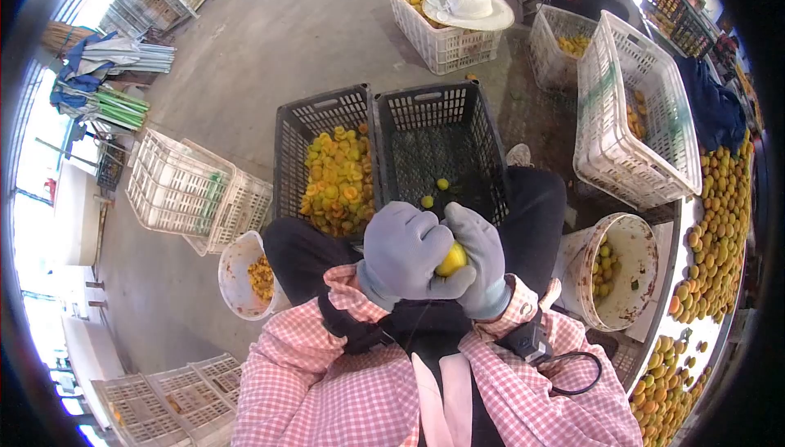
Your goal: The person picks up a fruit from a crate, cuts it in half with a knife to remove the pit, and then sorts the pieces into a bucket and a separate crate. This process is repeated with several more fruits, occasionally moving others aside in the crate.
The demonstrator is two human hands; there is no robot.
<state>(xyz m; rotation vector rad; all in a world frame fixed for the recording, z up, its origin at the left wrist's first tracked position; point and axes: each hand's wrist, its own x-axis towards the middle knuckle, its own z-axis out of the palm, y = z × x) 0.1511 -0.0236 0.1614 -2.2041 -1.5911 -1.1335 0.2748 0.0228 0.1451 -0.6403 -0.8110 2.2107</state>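
Observation:
A yellow apricot sits between my two gloved hands, above my lap. My left hand is closed against its left side, thumb below it; whether these fingers hold anything else is hidden. From the right, my right hand wraps round the same apricot. Just beyond my hands stand two black crates. Many orange-yellow split apricots fill much of the left black crate. In the right black crate, two small green-yellow fruits lie near the close end.
A white bucket with orange pieces stands left; another bucket holding whole fruit stands right. White crates are stacked at left, more at right. A hat rests on a fruit crate. Fruit covers the right-hand table.

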